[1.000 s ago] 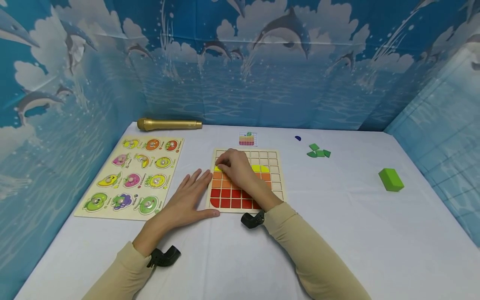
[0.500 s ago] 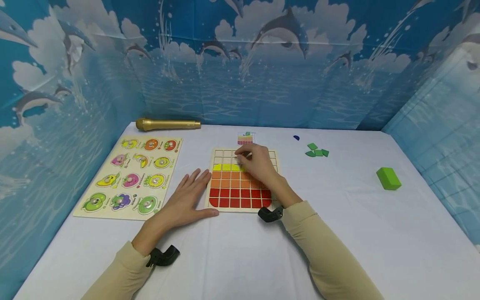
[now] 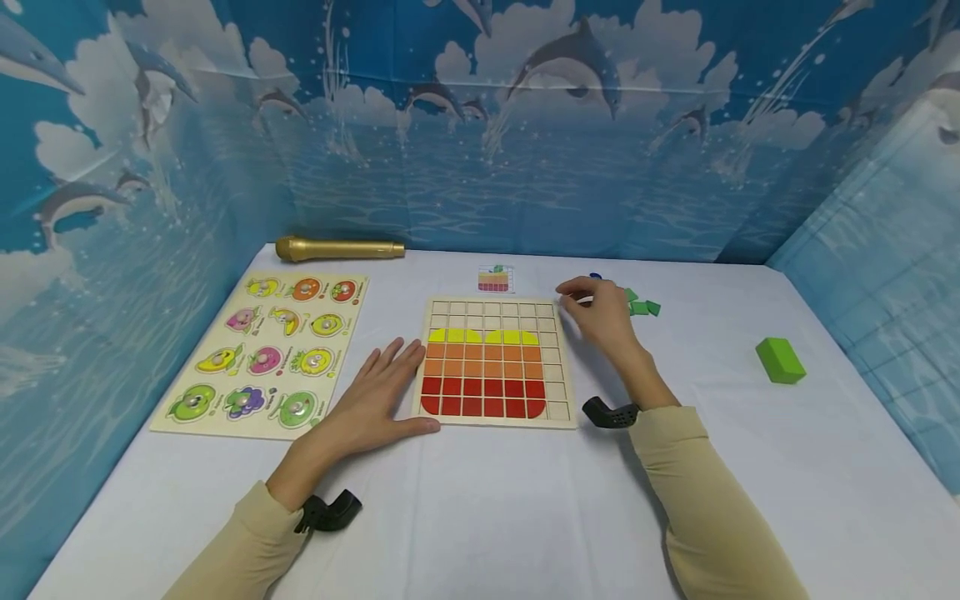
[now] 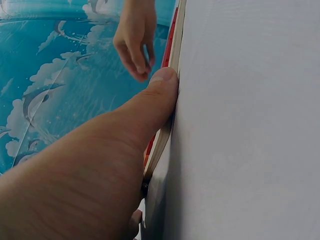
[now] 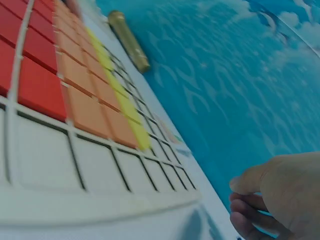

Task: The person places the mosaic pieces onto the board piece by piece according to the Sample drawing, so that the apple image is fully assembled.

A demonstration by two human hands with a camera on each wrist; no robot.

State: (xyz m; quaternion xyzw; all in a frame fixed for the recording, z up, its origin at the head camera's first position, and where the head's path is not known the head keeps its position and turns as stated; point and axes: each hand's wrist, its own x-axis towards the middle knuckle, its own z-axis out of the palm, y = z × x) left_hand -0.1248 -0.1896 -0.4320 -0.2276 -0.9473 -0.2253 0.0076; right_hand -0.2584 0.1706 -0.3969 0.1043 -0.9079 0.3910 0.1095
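Observation:
A wooden grid board (image 3: pixel 555 375) lies on the white table, partly filled with rows of red tiles (image 3: pixel 472 407), orange tiles (image 3: pixel 472 352) and yellow pieces (image 3: pixel 455 336). My left hand (image 3: pixel 375 404) rests with spread fingers along the board's left side, its thumb by the lower left corner; in the left wrist view the thumb (image 4: pixel 160 92) touches the board's edge. Off the board's upper right corner is my right hand (image 3: pixel 602 321), fingers loosely bent, nothing seen between them. Just beyond it lie several green pieces (image 3: pixel 638 307) and a dark blue piece (image 3: pixel 595 276), both partly hidden by the hand.
A fruit puzzle board (image 3: pixel 257 426) lies to the left. Behind it is a gold microphone (image 3: pixel 337 249). A small picture card (image 3: pixel 496 278) sits above the grid board, and a green block (image 3: pixel 781 361) stands far right. Dolphin-printed cloth (image 3: pixel 480 183) walls the table.
My right hand has moved rightward across the grid board and off it, towards the green pieces, uncovering the row of yellow pieces. My left hand has stayed in place.

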